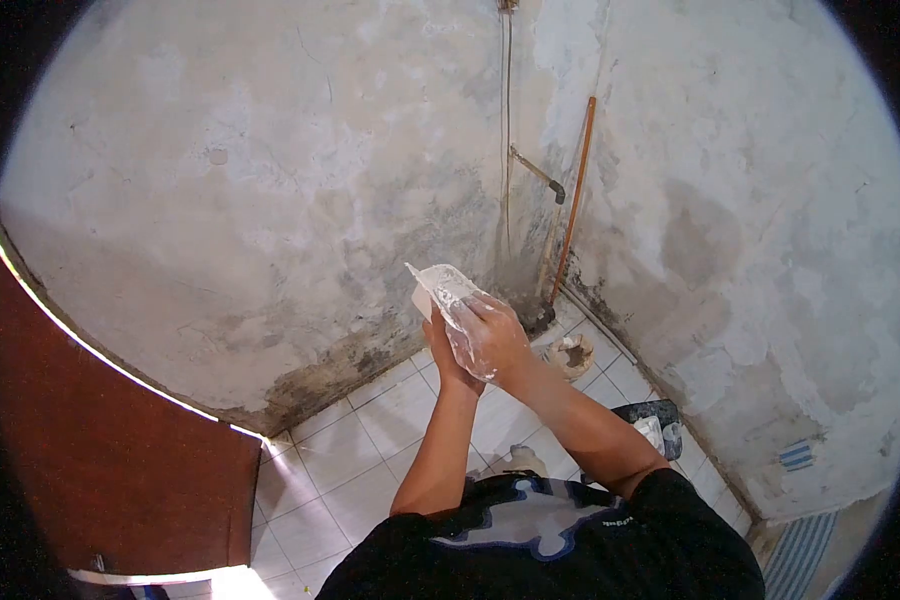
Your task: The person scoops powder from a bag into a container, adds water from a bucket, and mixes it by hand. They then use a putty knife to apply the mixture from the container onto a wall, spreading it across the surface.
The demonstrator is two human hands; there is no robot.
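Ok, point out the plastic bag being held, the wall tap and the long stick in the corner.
plastic bag (442,288), head view, its clear upper end.
wall tap (540,177), head view, middle of the pipe.
long stick (576,190), head view, halfway along the shaft.

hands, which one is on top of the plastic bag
The right hand: it lies over the plastic bag, while the left hand holds it from underneath.
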